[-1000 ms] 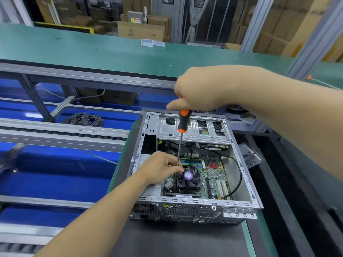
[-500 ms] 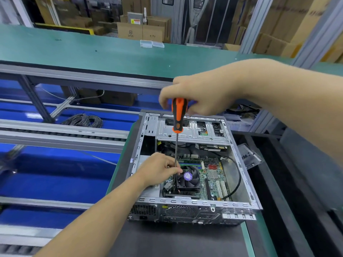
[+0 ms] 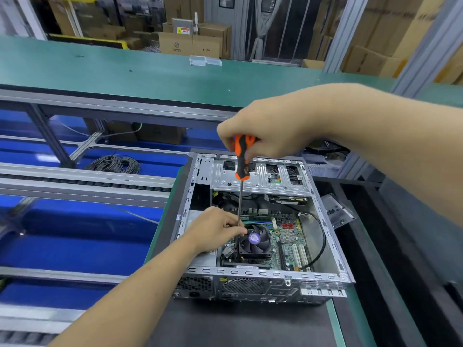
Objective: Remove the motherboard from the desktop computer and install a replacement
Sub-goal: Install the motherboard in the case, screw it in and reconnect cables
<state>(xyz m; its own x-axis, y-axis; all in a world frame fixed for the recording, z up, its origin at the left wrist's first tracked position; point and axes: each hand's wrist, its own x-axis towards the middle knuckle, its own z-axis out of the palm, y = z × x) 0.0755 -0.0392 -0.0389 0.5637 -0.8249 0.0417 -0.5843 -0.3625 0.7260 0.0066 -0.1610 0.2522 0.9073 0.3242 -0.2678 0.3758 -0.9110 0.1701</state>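
An open desktop computer case [image 3: 333, 249] lies on its side on a dark mat. Inside it sits the green motherboard [image 3: 288, 236] with a black CPU fan [image 3: 258, 240] on top. My right hand [image 3: 270, 131] grips the orange-and-black handle of a long screwdriver [image 3: 241, 161] held upright over the case. The shaft runs down to the left edge of the fan. My left hand [image 3: 215, 229] is inside the case and pinches the lower shaft between thumb and fingers. The screwdriver tip is hidden behind my left hand.
A silver drive cage [image 3: 260, 179] spans the far end of the case. A black cable [image 3: 323, 241] loops along the right wall. A loose metal bracket [image 3: 338, 211] lies right of the case. Left are blue conveyor lanes with a wire coil [image 3: 115, 164]; a green bench [image 3: 125, 68] lies beyond.
My right hand has shifted left and slightly down on the handle, showing more of its orange top. The left hand stays on the shaft by the fan.
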